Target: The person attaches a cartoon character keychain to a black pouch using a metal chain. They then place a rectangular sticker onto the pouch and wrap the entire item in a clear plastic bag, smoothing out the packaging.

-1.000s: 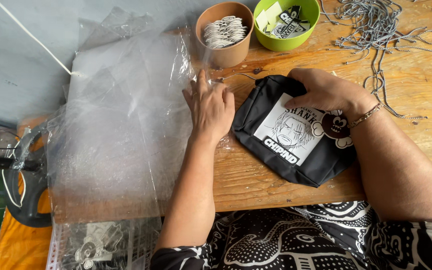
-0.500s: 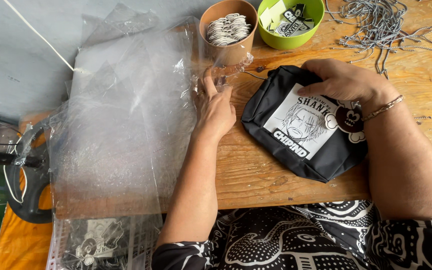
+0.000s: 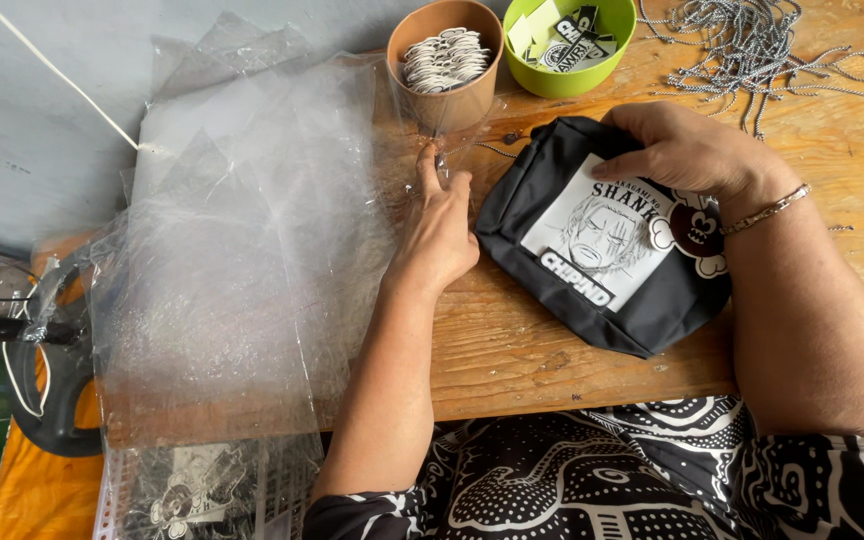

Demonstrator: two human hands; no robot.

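A black fabric pouch (image 3: 652,300) with a white printed picture panel lies on the wooden table (image 3: 542,360). My right hand (image 3: 687,150) rests on its upper edge and holds it, fingers curled over the top. My left hand (image 3: 437,225) lies just left of the pouch, its fingertips pinching the corner of a clear plastic bag (image 3: 252,250) from a loose stack that covers the table's left part.
A brown cup (image 3: 444,65) of small tags and a green bowl (image 3: 569,45) of printed labels stand at the back. Several grey ball chains (image 3: 762,45) lie at the back right. A mesh basket (image 3: 192,490) with printed items sits below the table edge.
The pouch and my right hand have shifted to the right. My left hand has moved up and now pinches the corner of the plastic bag near the brown cup.
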